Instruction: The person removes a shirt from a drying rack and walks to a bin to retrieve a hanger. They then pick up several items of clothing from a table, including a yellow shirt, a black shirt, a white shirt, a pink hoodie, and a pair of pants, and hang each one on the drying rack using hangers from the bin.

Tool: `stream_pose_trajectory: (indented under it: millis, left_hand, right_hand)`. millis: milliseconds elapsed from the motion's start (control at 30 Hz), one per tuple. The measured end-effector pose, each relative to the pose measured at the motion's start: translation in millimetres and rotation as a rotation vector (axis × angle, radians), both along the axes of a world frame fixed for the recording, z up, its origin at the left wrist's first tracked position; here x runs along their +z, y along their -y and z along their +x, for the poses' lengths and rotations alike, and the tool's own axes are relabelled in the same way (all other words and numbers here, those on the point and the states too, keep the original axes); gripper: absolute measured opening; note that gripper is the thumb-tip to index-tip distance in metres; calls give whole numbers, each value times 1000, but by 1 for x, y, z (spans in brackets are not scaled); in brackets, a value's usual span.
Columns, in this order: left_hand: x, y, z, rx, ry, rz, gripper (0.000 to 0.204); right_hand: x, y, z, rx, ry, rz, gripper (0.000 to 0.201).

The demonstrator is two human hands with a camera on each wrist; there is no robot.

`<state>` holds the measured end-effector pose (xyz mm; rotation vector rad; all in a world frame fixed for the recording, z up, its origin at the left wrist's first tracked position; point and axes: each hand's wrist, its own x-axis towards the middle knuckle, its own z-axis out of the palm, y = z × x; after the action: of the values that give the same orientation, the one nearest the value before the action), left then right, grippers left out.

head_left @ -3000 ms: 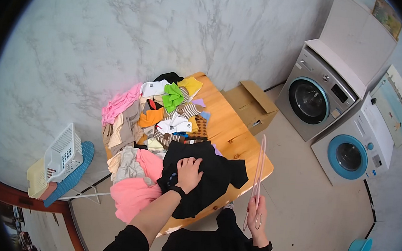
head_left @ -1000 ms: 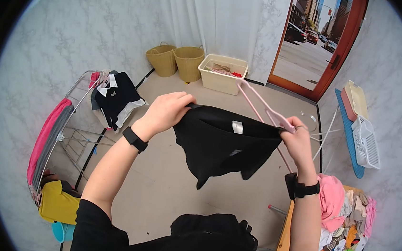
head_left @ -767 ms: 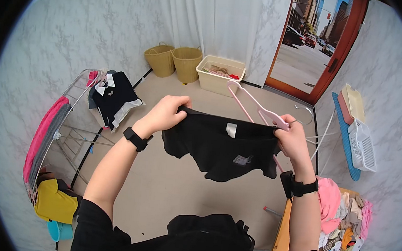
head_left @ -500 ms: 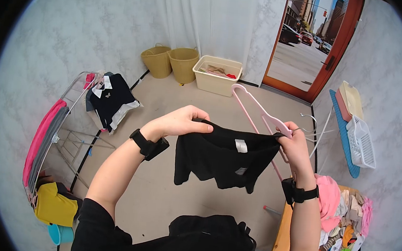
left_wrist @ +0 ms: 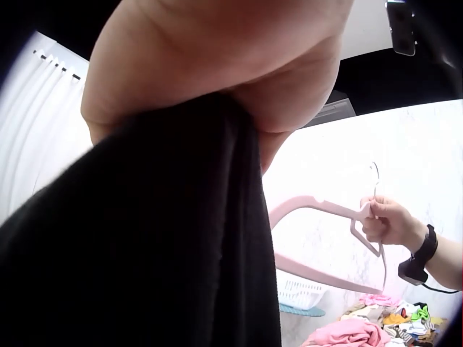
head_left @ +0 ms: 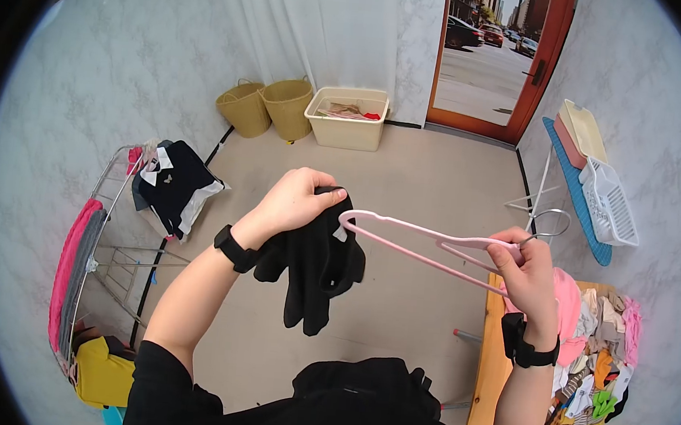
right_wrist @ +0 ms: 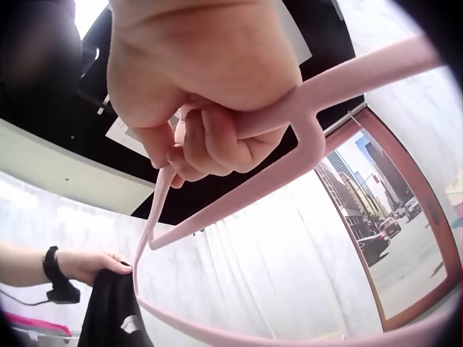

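Observation:
My left hand (head_left: 299, 201) pinches a black garment (head_left: 311, 271) by its top edge, and the cloth hangs down in folds over the floor. A white label shows near its edge. My right hand (head_left: 528, 271) grips a pink clothes hanger (head_left: 428, 233) close to its metal hook (head_left: 552, 223). The hanger's far end points left and overlaps the garment's edge in the head view. In the left wrist view the black cloth (left_wrist: 145, 231) fills much of the lower left. The right wrist view shows the fingers curled round the pink hanger (right_wrist: 246, 188).
A wooden table (head_left: 488, 371) with a heap of clothes stands at the right. On the left is a drying rack (head_left: 120, 185) with clothes on it. Two woven baskets (head_left: 286, 109) and a cream tub (head_left: 347, 132) stand at the back, an ironing board (head_left: 577, 189) at the far right.
My right hand has left the table with the hanger, let go of the garment's right edge and moved right. The garment, stretched between both hands earlier, now hangs from my left hand.

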<state>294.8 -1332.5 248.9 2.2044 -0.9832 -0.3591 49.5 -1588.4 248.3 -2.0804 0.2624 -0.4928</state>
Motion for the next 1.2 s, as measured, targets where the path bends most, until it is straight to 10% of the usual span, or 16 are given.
stream_pose_trajectory:
  millis: [667,800,967,1200]
  left_hand:
    - [10,9,-39,-195,86,-66,17]
    - [18,25,-66,-272,92,-54,21]
    - [7,33,-66,-301,451,-48,22]
    - [6,40,-70,-538,544,136,17]
  right_hand:
    - [-8,-48,46,210,10,7,20]
    - [-41,-70,53,314,63,-397,21]
    - [-31,-54,47,128,97,16,17]
    - [-30,-55,39,60,157,-192,13]
